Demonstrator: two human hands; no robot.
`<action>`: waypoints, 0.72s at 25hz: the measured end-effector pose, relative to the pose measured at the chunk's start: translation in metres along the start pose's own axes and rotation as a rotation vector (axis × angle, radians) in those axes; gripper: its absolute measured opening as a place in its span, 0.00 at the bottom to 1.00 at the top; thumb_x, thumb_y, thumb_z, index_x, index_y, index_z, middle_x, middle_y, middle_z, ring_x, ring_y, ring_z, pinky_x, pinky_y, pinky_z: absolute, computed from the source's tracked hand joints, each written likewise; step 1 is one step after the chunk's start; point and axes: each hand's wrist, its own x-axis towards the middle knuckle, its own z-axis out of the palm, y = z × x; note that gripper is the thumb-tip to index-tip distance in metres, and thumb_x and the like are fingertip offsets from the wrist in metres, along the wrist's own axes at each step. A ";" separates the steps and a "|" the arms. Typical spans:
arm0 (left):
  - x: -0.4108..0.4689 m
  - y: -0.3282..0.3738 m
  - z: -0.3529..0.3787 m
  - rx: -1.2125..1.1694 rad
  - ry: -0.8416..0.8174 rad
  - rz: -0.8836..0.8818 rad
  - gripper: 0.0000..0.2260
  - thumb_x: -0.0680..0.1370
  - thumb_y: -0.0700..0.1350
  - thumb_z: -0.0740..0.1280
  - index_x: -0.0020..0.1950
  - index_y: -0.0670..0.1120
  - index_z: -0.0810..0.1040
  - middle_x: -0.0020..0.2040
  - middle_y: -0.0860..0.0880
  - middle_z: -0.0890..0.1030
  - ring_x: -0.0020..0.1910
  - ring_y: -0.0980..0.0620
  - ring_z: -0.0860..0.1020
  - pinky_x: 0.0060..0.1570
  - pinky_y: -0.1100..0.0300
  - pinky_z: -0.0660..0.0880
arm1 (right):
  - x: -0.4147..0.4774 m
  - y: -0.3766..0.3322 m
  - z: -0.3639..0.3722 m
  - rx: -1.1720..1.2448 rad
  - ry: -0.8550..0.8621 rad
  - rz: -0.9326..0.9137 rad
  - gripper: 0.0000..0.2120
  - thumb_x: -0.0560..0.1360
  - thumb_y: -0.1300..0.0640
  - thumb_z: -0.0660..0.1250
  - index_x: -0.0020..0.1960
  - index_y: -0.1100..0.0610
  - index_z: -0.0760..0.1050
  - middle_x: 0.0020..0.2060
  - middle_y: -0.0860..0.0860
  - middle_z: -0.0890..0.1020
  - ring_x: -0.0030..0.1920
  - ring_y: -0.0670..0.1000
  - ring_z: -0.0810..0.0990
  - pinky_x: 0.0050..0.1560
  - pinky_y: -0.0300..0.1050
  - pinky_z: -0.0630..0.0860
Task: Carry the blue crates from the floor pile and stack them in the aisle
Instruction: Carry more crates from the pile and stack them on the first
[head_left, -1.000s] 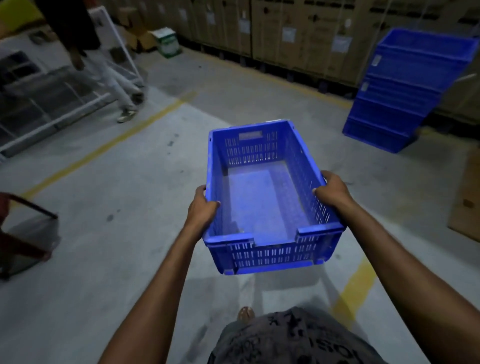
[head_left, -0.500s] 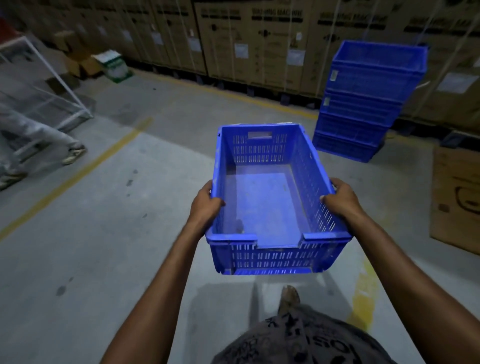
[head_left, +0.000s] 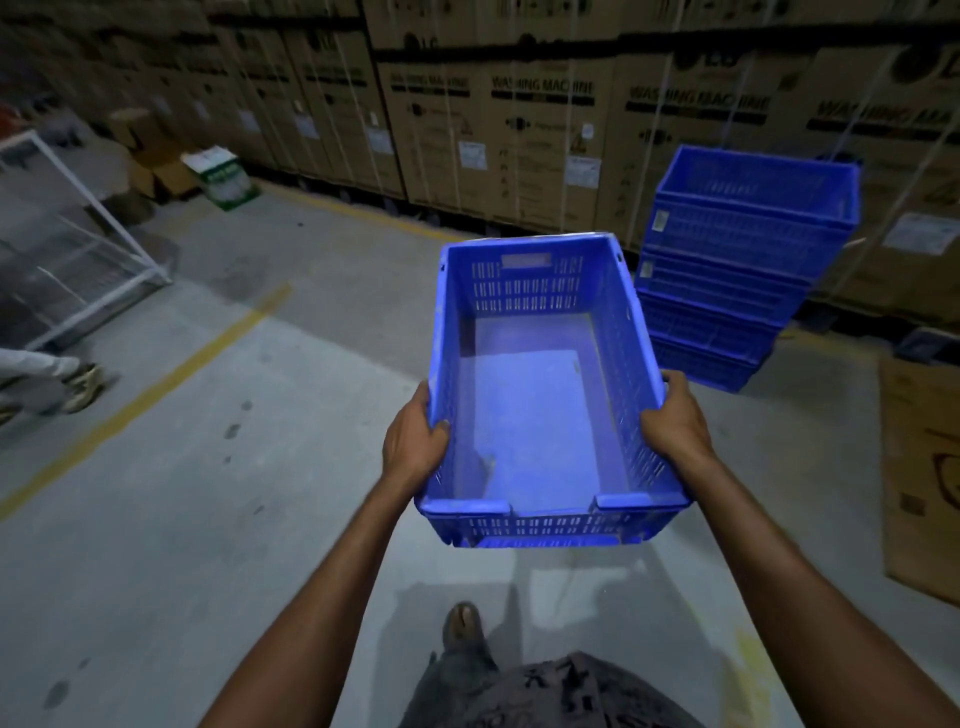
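Since half a second back, the stack of blue crates (head_left: 737, 260) has come closer and slid toward the middle of my view. The other person's shoe (head_left: 83, 382) has dropped to the far left edge. The carried crate sits the same between my hands.

Left hand (head_left: 413, 441) is clamped on the left long rim, thumb hooked over the inside. Right hand (head_left: 675, 421) is curled over the right long rim the same way. Both grip toward the near end of the blue crate (head_left: 530, 405). My read is that this keeps the open top roughly level and the body out front, clear of my legs.

The crate is empty and in the air, held out in front of me with a short end toward me, well above the floor. Its far end points just left of the stack, which stands against the washing machine cartons (head_left: 519, 130). The stack is several crates high and the top one sits a bit askew.

Step in hand, as I judge it: walking this one over to set it on top.

The way ahead looks like bare concrete. My foot (head_left: 465, 623) shows below the crate.

- **Flat cardboard sheet (head_left: 924, 467):** lies on the floor to the right, near the stack's base but apart from it. It could catch a foot if I drift right.
- **White metal frame (head_left: 104, 218) and yellow floor line (head_left: 171, 374):** well off to the left, not in the way.
- **Small green-and-white box (head_left: 223, 176):** far back left, by the cartons.
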 end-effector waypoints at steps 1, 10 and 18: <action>0.020 -0.001 0.004 0.000 0.017 0.026 0.26 0.70 0.47 0.62 0.68 0.52 0.69 0.57 0.47 0.82 0.53 0.40 0.80 0.47 0.52 0.76 | 0.015 -0.005 0.003 -0.001 -0.002 -0.004 0.22 0.72 0.62 0.63 0.64 0.52 0.66 0.52 0.58 0.79 0.46 0.63 0.79 0.40 0.50 0.74; 0.246 0.002 0.037 -0.019 0.009 0.144 0.26 0.77 0.45 0.64 0.75 0.53 0.63 0.64 0.48 0.79 0.59 0.41 0.79 0.52 0.51 0.75 | 0.172 -0.079 0.047 -0.104 0.185 -0.049 0.38 0.76 0.63 0.58 0.79 0.38 0.51 0.64 0.61 0.70 0.50 0.65 0.78 0.49 0.55 0.77; 0.484 0.031 0.029 0.027 -0.133 0.231 0.26 0.81 0.48 0.63 0.77 0.44 0.59 0.73 0.43 0.71 0.67 0.39 0.74 0.61 0.48 0.72 | 0.325 -0.183 0.072 -0.006 0.372 0.030 0.27 0.76 0.61 0.63 0.73 0.52 0.64 0.62 0.59 0.74 0.60 0.64 0.76 0.54 0.54 0.73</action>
